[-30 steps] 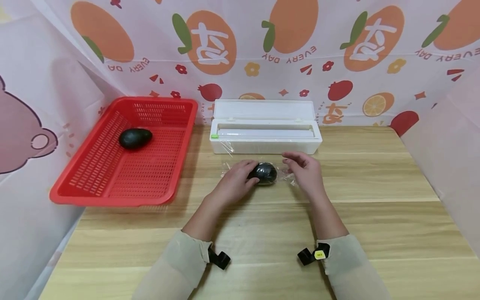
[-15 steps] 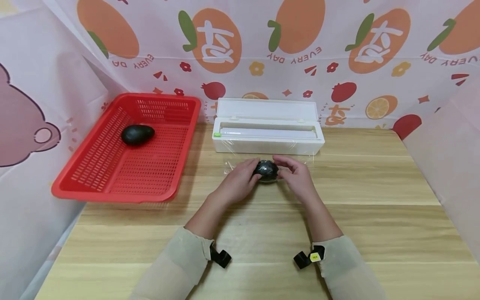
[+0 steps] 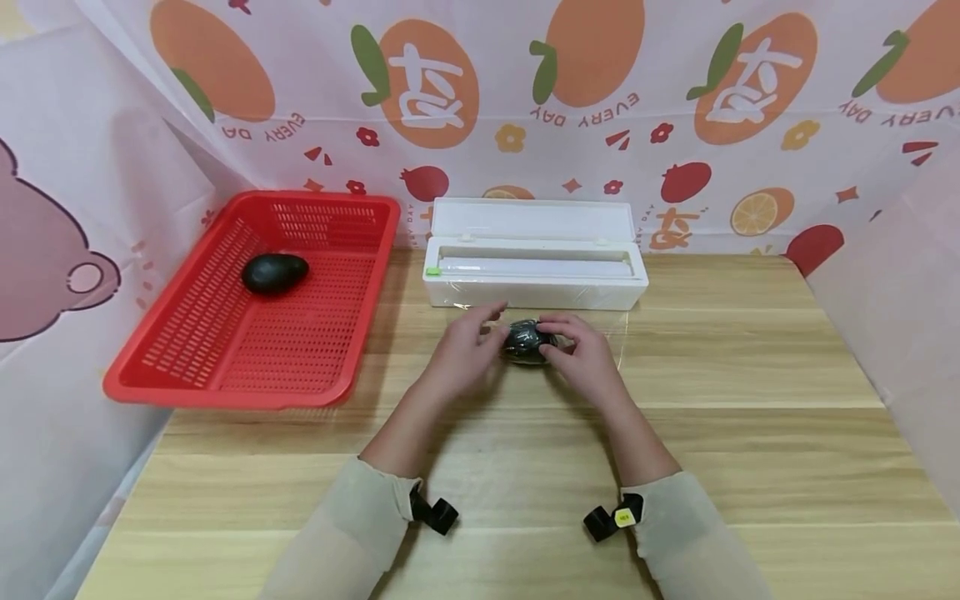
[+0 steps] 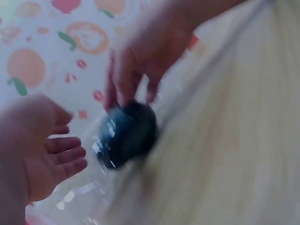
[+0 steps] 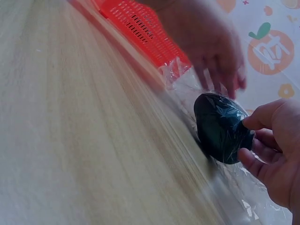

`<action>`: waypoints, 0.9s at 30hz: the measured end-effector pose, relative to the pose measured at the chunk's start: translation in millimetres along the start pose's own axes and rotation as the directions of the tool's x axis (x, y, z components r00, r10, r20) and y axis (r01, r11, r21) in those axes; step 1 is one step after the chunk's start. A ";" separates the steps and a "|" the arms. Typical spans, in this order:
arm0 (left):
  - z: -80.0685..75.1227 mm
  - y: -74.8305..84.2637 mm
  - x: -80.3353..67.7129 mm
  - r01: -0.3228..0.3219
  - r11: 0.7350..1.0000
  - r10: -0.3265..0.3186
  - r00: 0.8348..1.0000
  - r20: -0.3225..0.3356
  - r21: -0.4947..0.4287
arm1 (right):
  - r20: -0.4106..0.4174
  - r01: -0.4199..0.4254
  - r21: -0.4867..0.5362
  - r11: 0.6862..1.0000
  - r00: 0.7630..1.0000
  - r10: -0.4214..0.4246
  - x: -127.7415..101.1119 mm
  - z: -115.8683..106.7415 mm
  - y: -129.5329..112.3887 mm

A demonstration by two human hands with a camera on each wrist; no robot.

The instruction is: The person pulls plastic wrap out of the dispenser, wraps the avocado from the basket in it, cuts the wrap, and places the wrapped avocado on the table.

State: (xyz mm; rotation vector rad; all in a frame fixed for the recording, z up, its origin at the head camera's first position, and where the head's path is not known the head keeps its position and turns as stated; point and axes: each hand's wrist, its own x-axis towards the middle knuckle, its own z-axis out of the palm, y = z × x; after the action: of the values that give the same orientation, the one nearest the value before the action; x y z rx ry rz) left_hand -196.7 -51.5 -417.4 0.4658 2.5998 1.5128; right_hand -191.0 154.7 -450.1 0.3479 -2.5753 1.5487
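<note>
A dark avocado (image 3: 522, 342) in shiny cling film sits on the table before the dispenser box. My right hand (image 3: 582, 361) pinches its right end between thumb and fingers, as the right wrist view shows on the wrapped avocado (image 5: 219, 126). On the other side, my left hand (image 3: 462, 350) has its fingers loosely spread. The left wrist view shows a gap between that left hand (image 4: 44, 150) and the avocado (image 4: 129, 133). Loose cling film (image 4: 77, 197) trails around the fruit. Behind stands the white cling film box (image 3: 534, 294), lid up, roll visible inside.
At the left, a red plastic basket (image 3: 300, 333) holds a second avocado (image 3: 274, 273). A fruit-printed cloth (image 3: 570, 150) hangs behind the wooden table (image 3: 750, 458). The cling film box has a small green piece (image 3: 432, 272) on its front left edge.
My right hand has come in from the right and now grips the avocado's right end. My left hand, which held the left end earlier, has let go and drawn slightly left.
</note>
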 end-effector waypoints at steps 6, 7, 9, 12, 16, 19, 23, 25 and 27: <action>0.9 14.0 -1.3 0.068 0.941 -0.061 0.998 0.031 -0.332 | -0.002 0.027 -0.025 0.999 1.000 -0.027 1.9 0.7 0.6; 3.2 12.6 -0.6 0.070 0.945 -0.060 0.997 0.041 -0.318 | -0.002 0.032 -0.030 0.999 0.999 -0.032 1.7 0.8 0.6; 7.7 8.0 1.0 0.067 0.958 -0.058 0.998 0.039 -0.279 | -0.003 0.042 -0.039 0.998 0.999 -0.043 1.3 1.3 0.9; 11.5 2.1 3.4 0.078 0.965 -0.081 0.997 -0.002 -0.249 | -0.002 0.064 -0.057 0.996 0.998 -0.064 0.4 2.0 0.9; 10.7 -1.7 6.8 0.137 0.933 -0.160 0.986 -0.043 -0.334 | -0.009 0.086 -0.066 0.994 0.996 -0.087 0.8 1.7 1.0; 8.5 -5.2 9.0 0.165 0.907 -0.200 0.979 -0.051 -0.387 | -0.012 0.093 -0.063 0.994 0.996 -0.094 1.4 1.4 0.9; 7.3 -11.3 11.0 0.173 0.893 -0.212 0.976 -0.050 -0.415 | -0.010 0.089 -0.061 0.994 0.996 -0.089 1.9 1.5 1.3; 7.8 -14.2 10.6 0.155 0.912 -0.188 0.981 -0.053 -0.380 | -0.006 0.080 -0.060 0.995 0.997 -0.080 1.7 1.4 1.3; 9.2 -16.7 9.4 0.115 0.950 -0.135 0.990 -0.050 -0.290 | -0.001 0.066 -0.056 0.996 0.998 -0.066 1.5 1.2 1.7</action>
State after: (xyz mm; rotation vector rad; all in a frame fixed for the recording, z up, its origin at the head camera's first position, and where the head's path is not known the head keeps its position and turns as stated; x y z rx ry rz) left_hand -206.9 -48.6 -435.8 0.2177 2.3472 1.8498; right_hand -192.8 154.3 -451.8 0.4208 -2.5718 1.4507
